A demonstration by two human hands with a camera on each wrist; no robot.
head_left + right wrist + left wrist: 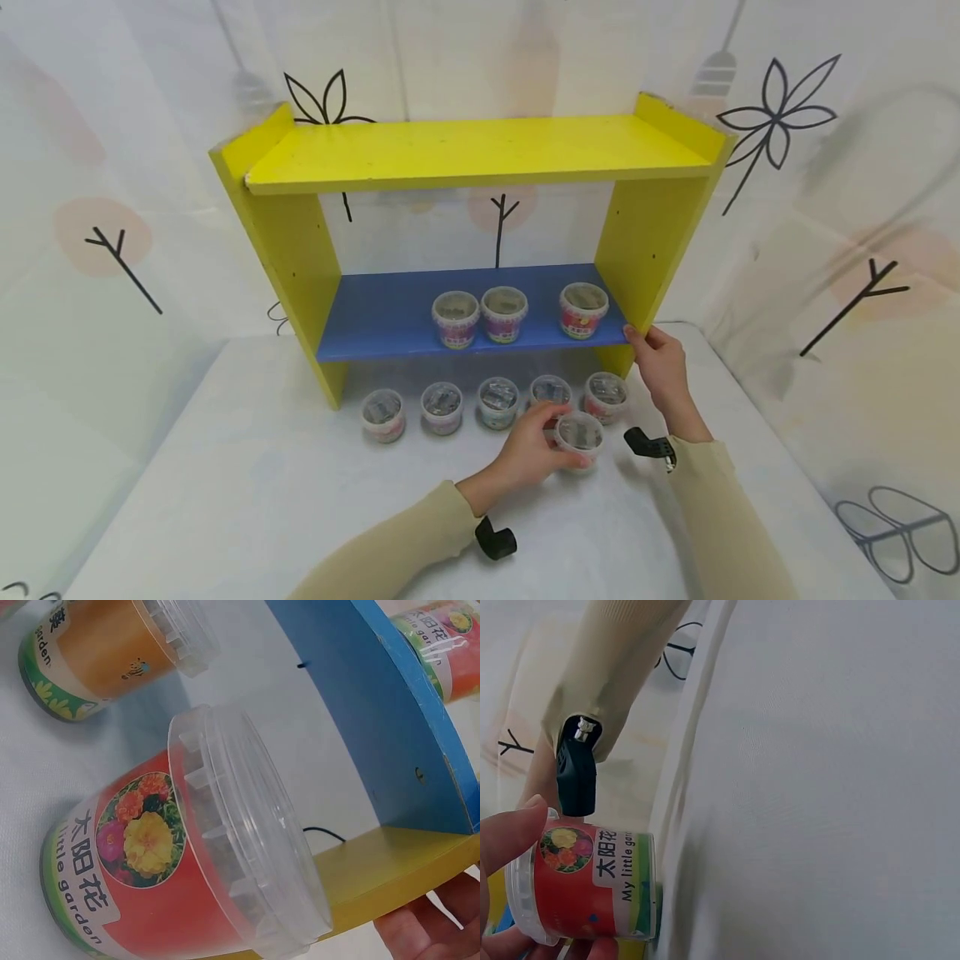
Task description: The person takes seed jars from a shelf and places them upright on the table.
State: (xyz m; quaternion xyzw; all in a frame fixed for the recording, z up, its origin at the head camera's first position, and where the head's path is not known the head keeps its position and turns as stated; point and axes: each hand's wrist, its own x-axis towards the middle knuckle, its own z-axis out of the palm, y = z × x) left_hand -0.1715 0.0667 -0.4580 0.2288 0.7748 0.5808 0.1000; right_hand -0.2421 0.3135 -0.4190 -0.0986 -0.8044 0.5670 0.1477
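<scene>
My left hand [527, 452] grips a small plastic tub [580, 433] with a clear lid, thumb and fingers around its sides. Its red label [570, 900] with a flower picture shows in the left wrist view. My right hand [660, 367] holds the right side of a yellow and blue shelf unit [472, 154], at the front corner where the blue board [382, 312] meets the yellow side panel. In the right wrist view, fingertips [401, 934] lie against the yellow panel. Just left of that hand stands another red-labelled tub [606, 396].
Several more lidded tubs [382, 415] stand in a row on the white table [247, 500] below the blue board. On that board are two purple-labelled tubs [504, 315] side by side and one red-labelled tub [582, 310] toward the right. Patterned cloth [112, 167] hangs behind.
</scene>
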